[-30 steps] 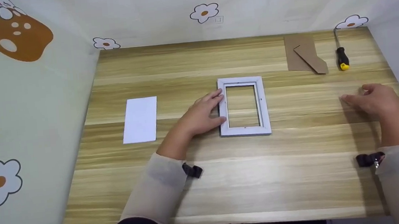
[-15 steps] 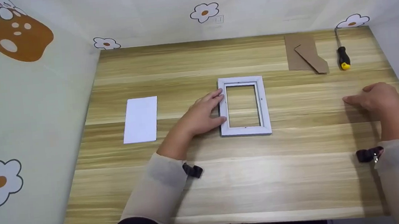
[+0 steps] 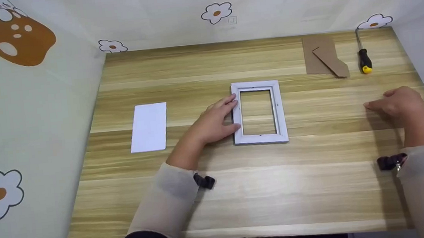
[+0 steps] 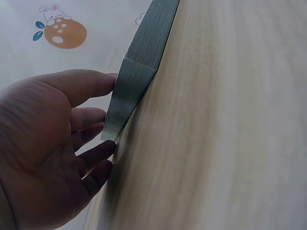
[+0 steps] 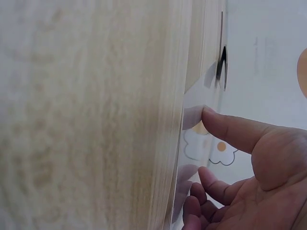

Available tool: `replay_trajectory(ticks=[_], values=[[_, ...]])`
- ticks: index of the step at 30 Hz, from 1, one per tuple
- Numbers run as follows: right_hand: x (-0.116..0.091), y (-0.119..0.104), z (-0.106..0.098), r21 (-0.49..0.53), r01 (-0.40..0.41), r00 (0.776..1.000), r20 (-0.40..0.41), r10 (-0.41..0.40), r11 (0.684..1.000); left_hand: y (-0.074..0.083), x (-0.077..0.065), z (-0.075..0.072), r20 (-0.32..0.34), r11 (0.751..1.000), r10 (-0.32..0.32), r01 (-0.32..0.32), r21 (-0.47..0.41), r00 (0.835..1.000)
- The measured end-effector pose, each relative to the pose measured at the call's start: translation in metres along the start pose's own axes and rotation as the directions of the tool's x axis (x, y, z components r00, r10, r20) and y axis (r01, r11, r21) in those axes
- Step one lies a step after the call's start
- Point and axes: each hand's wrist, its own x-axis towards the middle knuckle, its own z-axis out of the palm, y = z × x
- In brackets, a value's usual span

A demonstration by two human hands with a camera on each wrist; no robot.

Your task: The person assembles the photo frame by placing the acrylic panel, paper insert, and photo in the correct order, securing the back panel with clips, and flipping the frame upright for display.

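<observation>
A white picture frame (image 3: 261,139) lies flat mid-table, with wood showing through its opening. My left hand (image 3: 216,124) rests against its left side, thumb and fingertips touching the border. In the left wrist view the frame's grey side edge (image 4: 129,81) meets those fingertips. On the right, my right hand (image 3: 403,104) is low over the table, thumb pointing left. The right wrist view shows a clear, shiny sheet (image 5: 189,148) on the table, mirroring the thumb and fingers. My right thumb and fingertips are spread apart right at its surface.
A white card (image 3: 149,127) lies left of the frame. Toward the back right are a brown backing board (image 3: 313,62) with an angled stand leg (image 3: 331,64) and a black-and-yellow screwdriver (image 3: 364,59). Patterned cloth walls (image 3: 167,14) border the table (image 3: 191,66).
My right hand has shifted very slightly away from me, its thumb tip a little to the right, fingers drawn slightly closer. The left hand and the frame stay put.
</observation>
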Motion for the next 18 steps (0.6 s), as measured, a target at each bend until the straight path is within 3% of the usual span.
replay_trajectory(ticks=[18], values=[[0.005, 0.009, 0.002, 0.118, -0.039, 0.997, -0.066, 0.047, 0.992, -0.001, 0.000, 0.001, 0.001, 1.000, -0.005, 0.005, -0.003, 1.000]])
